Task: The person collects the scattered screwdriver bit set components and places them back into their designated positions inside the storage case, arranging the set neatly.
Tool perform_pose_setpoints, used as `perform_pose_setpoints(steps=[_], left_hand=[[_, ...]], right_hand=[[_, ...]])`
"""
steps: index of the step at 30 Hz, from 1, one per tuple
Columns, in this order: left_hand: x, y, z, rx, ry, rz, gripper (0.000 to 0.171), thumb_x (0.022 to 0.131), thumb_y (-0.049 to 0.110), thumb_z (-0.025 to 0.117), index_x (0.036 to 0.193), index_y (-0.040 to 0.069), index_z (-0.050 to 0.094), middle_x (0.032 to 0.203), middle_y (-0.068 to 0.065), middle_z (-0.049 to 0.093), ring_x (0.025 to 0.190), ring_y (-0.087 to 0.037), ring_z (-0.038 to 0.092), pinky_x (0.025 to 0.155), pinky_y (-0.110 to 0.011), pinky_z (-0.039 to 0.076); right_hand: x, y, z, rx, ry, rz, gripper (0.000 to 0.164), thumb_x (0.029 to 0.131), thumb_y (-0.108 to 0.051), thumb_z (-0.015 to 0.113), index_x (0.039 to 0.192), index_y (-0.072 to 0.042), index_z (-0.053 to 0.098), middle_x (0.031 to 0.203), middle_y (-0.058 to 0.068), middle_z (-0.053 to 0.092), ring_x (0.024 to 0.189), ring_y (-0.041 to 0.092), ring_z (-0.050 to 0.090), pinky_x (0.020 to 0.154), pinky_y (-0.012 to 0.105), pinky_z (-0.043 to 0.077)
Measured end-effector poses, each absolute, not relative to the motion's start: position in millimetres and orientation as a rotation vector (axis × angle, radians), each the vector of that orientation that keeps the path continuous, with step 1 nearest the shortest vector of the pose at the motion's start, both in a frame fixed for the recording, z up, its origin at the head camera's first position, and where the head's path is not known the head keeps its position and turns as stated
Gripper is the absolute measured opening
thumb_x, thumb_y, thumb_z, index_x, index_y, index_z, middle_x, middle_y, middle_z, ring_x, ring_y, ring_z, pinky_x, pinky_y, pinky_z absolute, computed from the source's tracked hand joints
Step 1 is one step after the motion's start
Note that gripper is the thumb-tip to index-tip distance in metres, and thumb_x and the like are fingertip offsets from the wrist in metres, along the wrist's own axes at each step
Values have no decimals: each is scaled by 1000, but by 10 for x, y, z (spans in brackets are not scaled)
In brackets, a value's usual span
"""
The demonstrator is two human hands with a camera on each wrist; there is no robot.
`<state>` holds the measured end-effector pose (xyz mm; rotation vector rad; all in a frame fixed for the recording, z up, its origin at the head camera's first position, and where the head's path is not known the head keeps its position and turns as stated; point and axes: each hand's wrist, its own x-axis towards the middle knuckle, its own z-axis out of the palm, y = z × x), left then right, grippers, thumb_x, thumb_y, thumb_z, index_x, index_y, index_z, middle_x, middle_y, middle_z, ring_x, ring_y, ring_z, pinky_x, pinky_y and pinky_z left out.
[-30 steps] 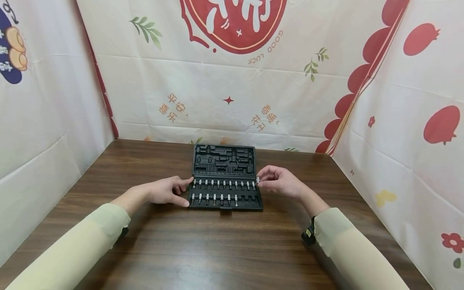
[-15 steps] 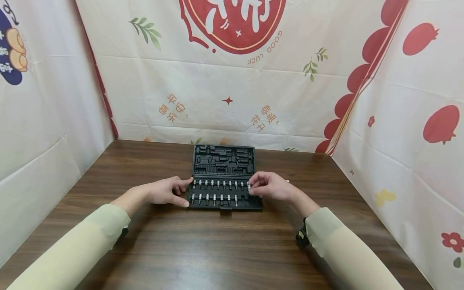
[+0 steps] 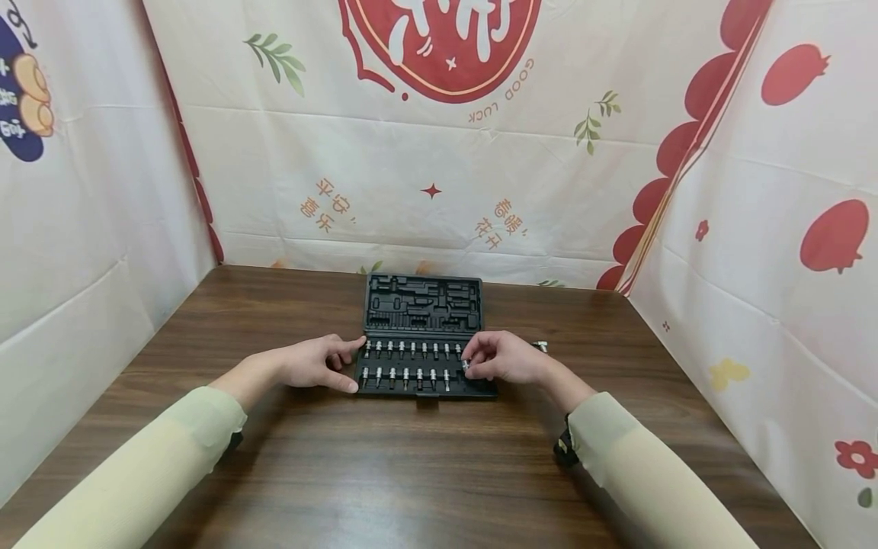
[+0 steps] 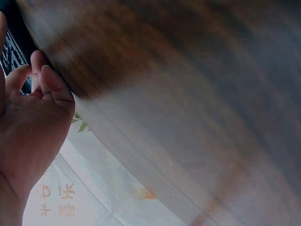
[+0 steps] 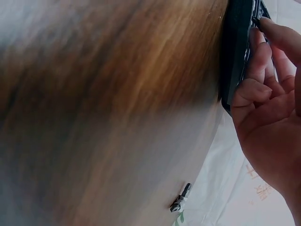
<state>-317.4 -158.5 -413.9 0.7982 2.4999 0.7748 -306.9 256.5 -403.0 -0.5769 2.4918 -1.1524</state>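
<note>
A black plastic tool case [image 3: 429,394] lies unfolded on the table, its moulded lid [image 3: 425,303] tipped back. Silver bit sockets [image 3: 405,374] fill slots in two rows of its tray. My right hand [image 3: 511,358] pinches one small bit socket [image 3: 466,365] between thumb and fingertips, low over the tray's right part beside the front row. The hand covers the right end of the back row. My left hand [image 3: 309,362] rests at the case's left side, thumb on the front corner and index finger near the hinge, its other fingers bent beneath.
To the right of the case, behind my right wrist, small silver bit sockets [image 3: 541,347] lie loose on the brown wooden table [image 3: 384,473]. Printed white cloth [image 3: 384,160] hangs behind the table and on both sides.
My right hand has moved from the case's right edge leftward and toward me over the tray, carrying the bit socket. Loose bit sockets behind it came into view. The left hand has stayed put.
</note>
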Motion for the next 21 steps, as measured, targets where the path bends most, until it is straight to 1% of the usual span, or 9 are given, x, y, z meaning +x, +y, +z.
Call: perform_pose_setpoints(steps=[6,14,21], left_hand=[[-3160,-1589,-4131,799,2500,777,101,99,47,83,175,11,28,139,-12,59,125,-25,58,111,-50,46],[-3169,-1591,-4143,810,2503,775,100,99,48,82,175,11,28,138,-11,59,124,-24,59,111,-49,46],[-3169,-1588,-4143,804,2502,776,101,99,48,82,175,12,28,138,-11,59,124,-24,58,111,-50,46]], right_hand=[[-3048,2522,-4037,-562,2534,-1084,20,99,-14,82,116,-10,73,96,2,75,81,17,64,70,33,54],[-3061,2520,-4071,-534,2553,-1069,21,98,-17,84,116,-12,74,95,1,74,81,16,63,70,33,53],[-3077,2512,-4099,-595,2556,-1006,19,98,-22,85,114,-15,76,85,-1,67,71,15,53,68,31,45]])
